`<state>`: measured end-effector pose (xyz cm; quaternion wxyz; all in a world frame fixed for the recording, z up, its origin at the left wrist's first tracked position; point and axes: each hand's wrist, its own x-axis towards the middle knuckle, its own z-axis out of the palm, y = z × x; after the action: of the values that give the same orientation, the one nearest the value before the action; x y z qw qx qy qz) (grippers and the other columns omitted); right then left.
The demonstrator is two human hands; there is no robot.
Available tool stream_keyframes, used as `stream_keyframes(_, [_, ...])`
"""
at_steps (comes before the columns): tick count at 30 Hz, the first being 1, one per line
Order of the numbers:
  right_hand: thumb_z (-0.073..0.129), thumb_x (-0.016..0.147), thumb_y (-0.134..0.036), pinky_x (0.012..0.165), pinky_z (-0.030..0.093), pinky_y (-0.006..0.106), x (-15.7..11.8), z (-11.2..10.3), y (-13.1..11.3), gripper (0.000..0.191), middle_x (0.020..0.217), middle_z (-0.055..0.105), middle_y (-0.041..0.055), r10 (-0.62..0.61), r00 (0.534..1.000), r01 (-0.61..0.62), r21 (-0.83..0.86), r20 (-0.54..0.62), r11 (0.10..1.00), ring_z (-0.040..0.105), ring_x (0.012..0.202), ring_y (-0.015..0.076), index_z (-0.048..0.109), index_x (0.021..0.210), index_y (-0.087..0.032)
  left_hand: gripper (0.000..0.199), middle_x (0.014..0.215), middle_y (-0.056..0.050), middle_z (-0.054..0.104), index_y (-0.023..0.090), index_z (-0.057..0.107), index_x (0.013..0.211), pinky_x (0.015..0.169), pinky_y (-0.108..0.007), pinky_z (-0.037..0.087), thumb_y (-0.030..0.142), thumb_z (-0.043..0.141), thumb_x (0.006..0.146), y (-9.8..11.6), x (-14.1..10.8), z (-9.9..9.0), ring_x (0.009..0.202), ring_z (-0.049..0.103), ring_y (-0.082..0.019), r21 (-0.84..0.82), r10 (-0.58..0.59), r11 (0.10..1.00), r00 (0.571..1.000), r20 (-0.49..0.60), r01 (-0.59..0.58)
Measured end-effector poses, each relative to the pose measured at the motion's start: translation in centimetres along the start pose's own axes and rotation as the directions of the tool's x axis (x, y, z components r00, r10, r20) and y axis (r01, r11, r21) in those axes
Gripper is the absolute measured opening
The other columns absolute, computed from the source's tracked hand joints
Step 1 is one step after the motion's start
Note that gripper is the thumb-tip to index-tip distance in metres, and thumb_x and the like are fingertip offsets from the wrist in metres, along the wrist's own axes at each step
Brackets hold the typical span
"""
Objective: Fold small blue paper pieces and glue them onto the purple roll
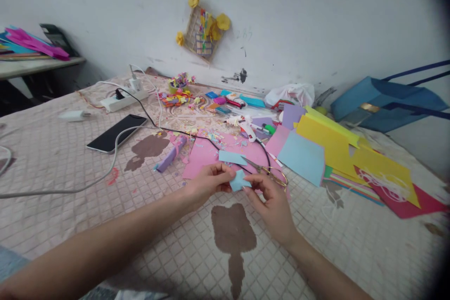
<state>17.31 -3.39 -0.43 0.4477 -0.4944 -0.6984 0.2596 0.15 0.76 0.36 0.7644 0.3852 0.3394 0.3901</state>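
Between my two hands is a small light-blue paper star (239,181), held just above the table. My left hand (215,179) pinches its left edge between thumb and fingers. On the other side my right hand (269,199) grips the star's right edge the same way. Just beyond my hands lie gold-handled scissors (262,168), their blades over a light-blue paper strip (232,157). Both rest on or by a pink paper sheet (197,157) scattered with paper scraps. A white glue gun (246,127) lies behind them.
A phone (117,133), a power strip (123,100) and trailing cables occupy the left. A purple paper roll (171,153) lies nearer. Yellow paper sheets (326,150) and a light-blue sheet (303,155) are stacked right, with a blue bag (386,103) behind. A decorated frame (204,33) hangs on the wall.
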Motion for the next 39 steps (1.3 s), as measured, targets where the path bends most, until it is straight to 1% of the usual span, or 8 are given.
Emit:
stream_keyframes(6, [0.059,0.082,-0.018,0.067,0.048,0.026,0.16,-0.18,-0.26,0.011,0.086,0.064,0.0017,-0.137,0.990,0.131,-0.161,-0.029,0.978,0.059,0.076,0.0147,0.060,0.092,-0.022,0.027,0.070,-0.002,0.060,0.011,0.058,0.074,0.060,-0.024,0.044,0.030,0.075,0.066,-0.11,0.11,-0.19,0.061,0.055,-0.010,0.023,0.009,1.000,1.000,0.014,-0.009])
stream_keyframes(12, [0.057,0.083,-0.017,0.071,0.050,0.030,0.21,-0.34,-0.29,0.010,0.087,0.065,0.0034,-0.202,0.979,0.194,-0.198,-0.019,0.961,0.061,0.081,0.0177,0.062,0.090,-0.022,0.029,0.071,0.000,0.059,0.012,0.058,0.082,0.061,-0.024,0.044,0.030,0.075,0.067,-0.26,0.20,-0.37,0.062,0.056,-0.009,0.019,0.004,1.000,1.000,0.022,-0.004])
stream_keyframes(22, [0.056,0.083,-0.018,0.069,0.050,0.031,0.31,-0.34,-0.19,0.011,0.090,0.064,0.0052,-0.174,0.985,0.171,-0.156,-0.008,0.973,0.060,0.085,0.0194,0.061,0.092,-0.022,0.029,0.073,-0.001,0.059,0.012,0.060,0.084,0.063,-0.025,0.043,0.028,0.075,0.066,-0.30,0.22,-0.48,0.064,0.056,-0.010,0.028,-0.029,0.999,0.999,0.030,0.028])
stream_keyframes(26, [0.057,0.082,-0.019,0.068,0.050,0.030,0.25,-0.28,-0.08,0.011,0.089,0.065,0.0038,-0.130,0.992,0.128,-0.136,-0.003,0.982,0.060,0.079,0.0178,0.061,0.092,-0.022,0.026,0.074,-0.001,0.059,0.012,0.060,0.083,0.064,-0.024,0.042,0.026,0.075,0.067,-0.18,0.12,-0.35,0.065,0.055,-0.009,0.003,-0.033,0.999,0.999,0.041,0.033])
stream_keyframes(29, [0.057,0.083,-0.021,0.068,0.050,0.030,0.26,-0.29,0.02,0.011,0.088,0.065,0.0036,-0.096,0.995,0.096,-0.114,0.001,0.989,0.060,0.079,0.0180,0.061,0.093,-0.022,0.026,0.073,-0.001,0.059,0.011,0.060,0.081,0.063,-0.024,0.042,0.025,0.076,0.065,-0.07,0.03,-0.22,0.064,0.055,-0.009,-0.017,-0.046,0.999,0.998,0.037,0.047])
stream_keyframes(31, [0.057,0.083,-0.020,0.067,0.050,0.030,0.29,-0.33,0.10,0.011,0.087,0.065,0.0034,-0.108,0.994,0.107,-0.122,-0.002,0.987,0.061,0.079,0.0182,0.061,0.092,-0.022,0.027,0.072,-0.001,0.059,0.011,0.061,0.081,0.063,-0.024,0.043,0.025,0.076,0.065,-0.03,0.00,-0.16,0.064,0.055,-0.009,-0.025,-0.047,0.999,0.998,0.034,0.048])
stream_keyframes(34, [0.056,0.083,-0.018,0.067,0.050,0.031,0.34,-0.43,0.22,0.012,0.086,0.065,0.0034,-0.166,0.986,0.163,-0.146,-0.005,0.976,0.061,0.081,0.0186,0.062,0.092,-0.023,0.027,0.073,-0.002,0.060,0.012,0.061,0.079,0.065,-0.025,0.043,0.026,0.077,0.063,-0.02,-0.02,-0.11,0.065,0.056,-0.010,-0.036,-0.043,0.998,0.998,0.041,0.044])
stream_keyframes(39, [0.054,0.084,-0.015,0.074,0.049,0.034,0.40,-0.59,-0.03,0.013,0.085,0.064,0.0037,-0.233,0.972,0.230,-0.185,0.001,0.956,0.060,0.084,0.0191,0.062,0.091,-0.024,0.030,0.072,0.000,0.059,0.012,0.060,0.083,0.064,-0.024,0.043,0.023,0.078,0.062,-0.02,0.00,-0.05,0.064,0.056,-0.009,-0.054,-0.063,0.997,0.998,0.011,0.063])
